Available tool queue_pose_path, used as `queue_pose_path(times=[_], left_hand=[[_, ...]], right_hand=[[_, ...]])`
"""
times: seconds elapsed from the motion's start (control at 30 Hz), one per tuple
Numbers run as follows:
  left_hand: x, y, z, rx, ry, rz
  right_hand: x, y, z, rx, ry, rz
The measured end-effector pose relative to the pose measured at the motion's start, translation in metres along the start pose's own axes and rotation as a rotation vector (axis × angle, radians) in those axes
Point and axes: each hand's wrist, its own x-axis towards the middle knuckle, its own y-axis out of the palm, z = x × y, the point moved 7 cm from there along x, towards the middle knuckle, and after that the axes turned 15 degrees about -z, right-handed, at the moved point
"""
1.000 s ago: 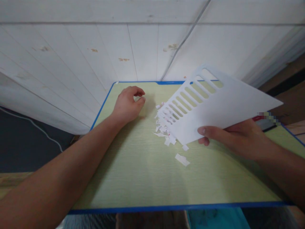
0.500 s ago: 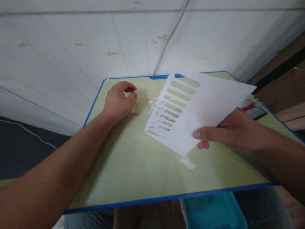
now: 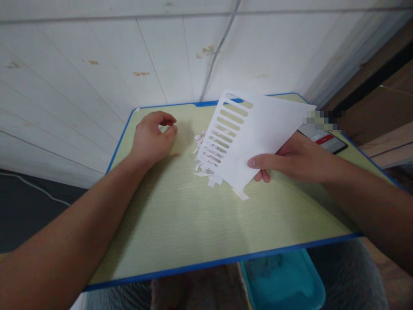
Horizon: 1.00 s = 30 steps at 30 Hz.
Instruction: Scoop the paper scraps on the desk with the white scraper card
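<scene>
My right hand (image 3: 290, 159) pinches a white slotted card (image 3: 261, 137) by its lower right edge, thumb on top and fingertips below. A row of long rounded slots runs along the card's left side. The card is tilted over a pile of small paper scraps (image 3: 206, 170), which partly show through the slots and past its left edge. A separate paper strip (image 3: 241, 193) lies by the card's lower corner. My left hand (image 3: 155, 133) rests at the table's left, fingers loosely curled with a gap to the thumb, holding nothing.
The light green table (image 3: 167, 228) has a blue edge. A phone (image 3: 325, 140) lies at its right, behind my right forearm. A grey cable (image 3: 219, 47) runs down the white plank wall. Below the table's front edge is a turquoise tub (image 3: 284, 280).
My right hand and the card have moved left and up in view, and more of the paper scraps shows below the card. The whole view has shifted slightly; my left hand keeps its pose.
</scene>
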Motion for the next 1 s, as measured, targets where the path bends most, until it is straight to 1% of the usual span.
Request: queue_pose_path(times=[0.1, 0.23, 0.43, 0.53, 0.7, 0.77, 1.0], left_hand=[[0.0, 0.0, 0.001, 0.01, 0.007, -0.013], [0.0, 0.001, 0.003, 0.008, -0.002, 0.002], [0.0, 0.002, 0.004, -0.001, -0.001, 0.007], [0.0, 0.002, 0.004, 0.008, -0.008, 0.009], [-0.001, 0.0, -0.002, 0.007, 0.01, 0.015], [-0.001, 0.0, -0.004, 0.002, 0.018, 0.02], [-0.002, -0.001, -0.006, -0.007, 0.01, 0.035]], right_hand=[[-0.001, 0.005, 0.003, 0.013, -0.023, 0.024], [-0.003, 0.007, 0.009, 0.025, -0.071, 0.005], [-0.005, 0.002, 0.009, -0.013, -0.06, -0.042], [-0.01, 0.009, 0.009, -0.008, -0.058, 0.013], [-0.017, 0.02, 0.014, 0.022, -0.095, 0.106], [-0.018, 0.022, 0.014, 0.032, -0.069, 0.14], [-0.027, 0.019, 0.005, 0.01, 0.09, 0.3]])
